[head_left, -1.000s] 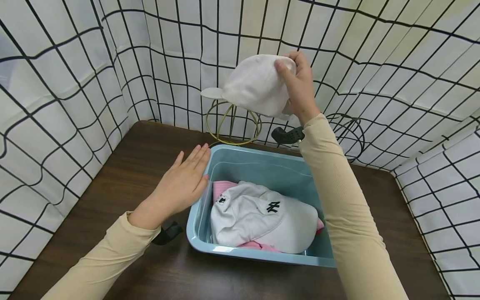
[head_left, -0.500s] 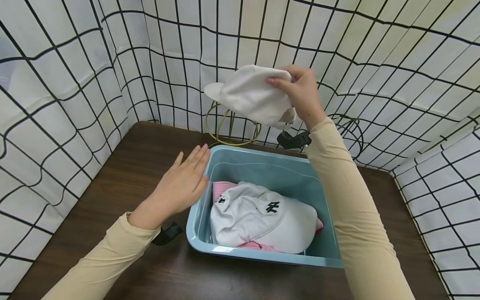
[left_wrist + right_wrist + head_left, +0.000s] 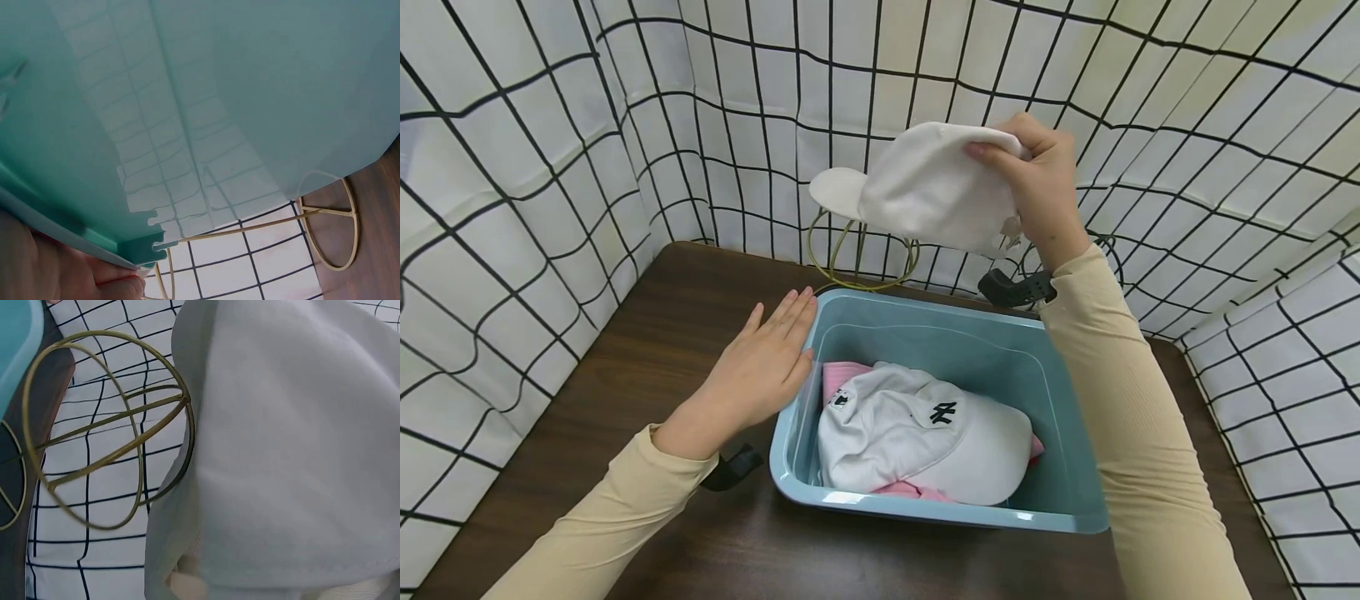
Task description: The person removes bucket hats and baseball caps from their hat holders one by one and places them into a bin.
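Above the far side of the blue tub (image 3: 925, 305), my right hand (image 3: 1047, 187) pinches a white baseball cap (image 3: 932, 187) by its back edge, thumb in front. The cap's brim points left. In the right wrist view the cap (image 3: 294, 450) fills much of the frame. My left hand (image 3: 756, 367) lies with straight fingers along the tub's left rim; the left wrist view has its fingers (image 3: 106, 281) against the tub wall (image 3: 262, 94). Inside the tub, another white cap (image 3: 988, 450) with a black logo lies on pink cloth (image 3: 842, 377).
A gold wire stand (image 3: 865, 275) is behind the tub, near the table's back edge. To its right, a dark wire stand (image 3: 1108, 254) is partly behind my right arm. White sheets with a black grid (image 3: 737, 125) surround the dark wooden table (image 3: 677, 317).
My right hand has dipped slightly and then moved right with the white cap, which has turned a little. My left hand and the tub's contents stay as they were.
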`<state>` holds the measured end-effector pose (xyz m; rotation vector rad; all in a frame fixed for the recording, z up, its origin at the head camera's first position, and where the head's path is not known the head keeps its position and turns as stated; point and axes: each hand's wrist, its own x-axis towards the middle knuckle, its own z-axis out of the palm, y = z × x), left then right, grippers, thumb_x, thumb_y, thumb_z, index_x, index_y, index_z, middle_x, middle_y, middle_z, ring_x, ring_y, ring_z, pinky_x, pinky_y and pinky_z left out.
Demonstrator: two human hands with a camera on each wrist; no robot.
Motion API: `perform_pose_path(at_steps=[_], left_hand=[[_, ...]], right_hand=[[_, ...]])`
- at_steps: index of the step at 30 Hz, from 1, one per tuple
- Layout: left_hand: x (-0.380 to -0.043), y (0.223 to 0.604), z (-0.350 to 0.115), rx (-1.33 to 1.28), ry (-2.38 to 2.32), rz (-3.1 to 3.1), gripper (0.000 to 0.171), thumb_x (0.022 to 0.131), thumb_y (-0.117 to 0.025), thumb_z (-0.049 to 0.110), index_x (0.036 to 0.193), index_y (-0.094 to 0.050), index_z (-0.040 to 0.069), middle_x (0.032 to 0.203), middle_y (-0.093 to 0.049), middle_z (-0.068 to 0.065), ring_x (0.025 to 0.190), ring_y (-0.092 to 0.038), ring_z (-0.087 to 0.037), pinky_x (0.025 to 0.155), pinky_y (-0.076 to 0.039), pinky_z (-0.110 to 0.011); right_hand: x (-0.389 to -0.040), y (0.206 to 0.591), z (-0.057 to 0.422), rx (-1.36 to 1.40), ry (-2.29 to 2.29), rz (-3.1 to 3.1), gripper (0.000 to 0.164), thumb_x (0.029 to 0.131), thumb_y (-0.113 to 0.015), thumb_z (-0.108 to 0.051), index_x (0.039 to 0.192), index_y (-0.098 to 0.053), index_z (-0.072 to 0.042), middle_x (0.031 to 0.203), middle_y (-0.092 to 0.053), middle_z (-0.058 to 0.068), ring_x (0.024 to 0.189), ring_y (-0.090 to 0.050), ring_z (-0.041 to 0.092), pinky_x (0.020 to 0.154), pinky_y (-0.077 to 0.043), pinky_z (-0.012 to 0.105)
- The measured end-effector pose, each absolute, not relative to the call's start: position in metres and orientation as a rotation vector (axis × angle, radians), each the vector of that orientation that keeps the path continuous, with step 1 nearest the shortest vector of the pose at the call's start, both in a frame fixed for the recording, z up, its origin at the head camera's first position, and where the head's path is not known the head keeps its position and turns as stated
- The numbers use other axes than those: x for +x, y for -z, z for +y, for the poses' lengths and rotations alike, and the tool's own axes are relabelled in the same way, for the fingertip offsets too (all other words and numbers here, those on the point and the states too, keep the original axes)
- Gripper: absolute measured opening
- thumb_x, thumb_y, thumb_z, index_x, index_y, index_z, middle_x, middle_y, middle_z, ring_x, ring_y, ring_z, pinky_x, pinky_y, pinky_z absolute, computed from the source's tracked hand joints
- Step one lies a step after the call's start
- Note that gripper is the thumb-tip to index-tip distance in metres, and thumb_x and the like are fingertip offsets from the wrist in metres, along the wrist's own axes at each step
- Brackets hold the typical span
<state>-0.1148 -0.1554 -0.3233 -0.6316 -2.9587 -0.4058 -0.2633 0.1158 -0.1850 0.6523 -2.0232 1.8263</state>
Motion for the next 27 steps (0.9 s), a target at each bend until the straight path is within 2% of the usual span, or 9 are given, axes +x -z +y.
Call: perform_pose_path(at_steps=[5,11,16,22,27], left_hand=[[-0.114,0.323,-0.156,-0.634,0.41,-2.96,0.06,0.097,-0.038,0.023,0.146,-0.021,-0.007,0.154,-0.016,-0.018,0.142,-0.012,-0.031,0.111,-0.01,-0.055],[-0.114,0.323,-0.156,-0.638,0.398,-2.95,0.06,0.097,-0.038,0.023,0.146,-0.022,-0.007,0.154,-0.017,-0.019,0.142,-0.013,-0.031,0.111,-0.011,-0.055],[-0.115,0.323,-0.156,-0.643,0.397,-2.947,0.06,0.097,-0.038,0.023,0.146,-0.022,-0.007,0.154,-0.017,-0.019,0.142,-0.013,-0.031,0.111,-0.011,-0.055],[-0.115,0.324,-0.155,-0.634,0.41,-2.955,0.06,0.097,-0.038,0.023,0.146,-0.022,-0.007,0.154,-0.017,-0.019,0.142,-0.013,-0.031,0.111,-0.01,-0.055],[-0.116,0.324,-0.155,-0.633,0.414,-2.961,0.06,0.097,-0.038,0.023,0.146,-0.021,-0.007,0.154,-0.016,-0.018,0.143,-0.012,-0.031,0.112,-0.009,-0.055]], right_hand=[[-0.254,0.189,0.131,0.703,-1.836,-2.041,0.006,0.074,-0.078,0.0,0.075,-0.073,0.002,0.075,-0.055,0.005,0.087,-0.053,0.02,0.073,-0.051,0.035],[-0.247,0.193,0.143,0.697,-1.87,-2.037,0.008,0.074,-0.078,-0.001,0.077,-0.073,0.004,0.081,-0.055,0.006,0.09,-0.052,0.021,0.074,-0.049,0.036],[-0.24,0.195,0.149,0.766,-1.886,-1.963,0.005,0.073,-0.076,0.006,0.074,-0.072,0.007,0.078,-0.052,0.006,0.085,-0.05,0.02,0.072,-0.048,0.034],[-0.234,0.199,0.159,0.799,-1.894,-1.931,0.005,0.072,-0.075,0.01,0.077,-0.073,0.007,0.077,-0.055,0.006,0.082,-0.05,0.02,0.07,-0.05,0.031],[-0.229,0.205,0.168,0.866,-1.844,-1.874,0.005,0.073,-0.071,0.015,0.077,-0.07,0.014,0.074,-0.058,0.006,0.078,-0.05,0.019,0.067,-0.05,0.029]])
